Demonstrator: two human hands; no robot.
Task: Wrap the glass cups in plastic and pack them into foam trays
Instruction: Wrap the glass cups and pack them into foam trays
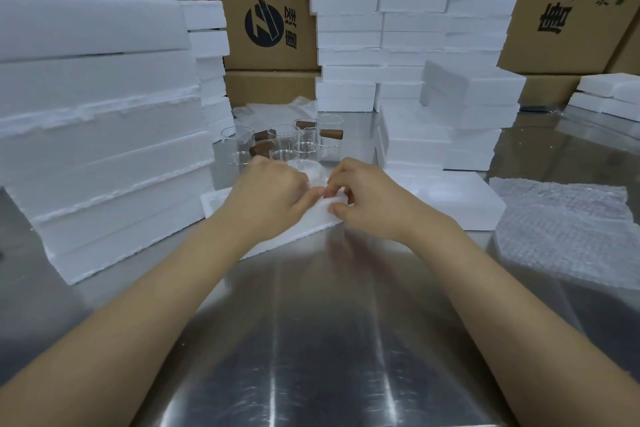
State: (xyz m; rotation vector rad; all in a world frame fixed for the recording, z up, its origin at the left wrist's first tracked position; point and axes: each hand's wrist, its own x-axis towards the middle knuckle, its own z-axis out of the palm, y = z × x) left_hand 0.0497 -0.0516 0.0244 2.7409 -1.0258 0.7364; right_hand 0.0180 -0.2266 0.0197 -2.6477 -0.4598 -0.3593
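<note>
A white foam tray (pixel 221 203) lies on the steel table in front of me. My left hand (pixel 273 191) and my right hand (pixel 363 198) meet over it, fingers closed on a plastic-wrapped glass cup (pixel 310 170) that sits in the tray; much of the cup is hidden by my fingers. Behind the tray stand several bare glass cups (pixel 304 142) with brown wooden handles. A second foam tray (pixel 460 199) with a round recess lies to the right.
Tall stacks of foam trays rise at left (pixel 104 135) and at back right (pixel 408 45). A pile of bubble wrap sheets (pixel 561 229) lies at right. Cardboard boxes (pixel 270 10) stand behind. The steel table (pixel 329 340) stretches toward me.
</note>
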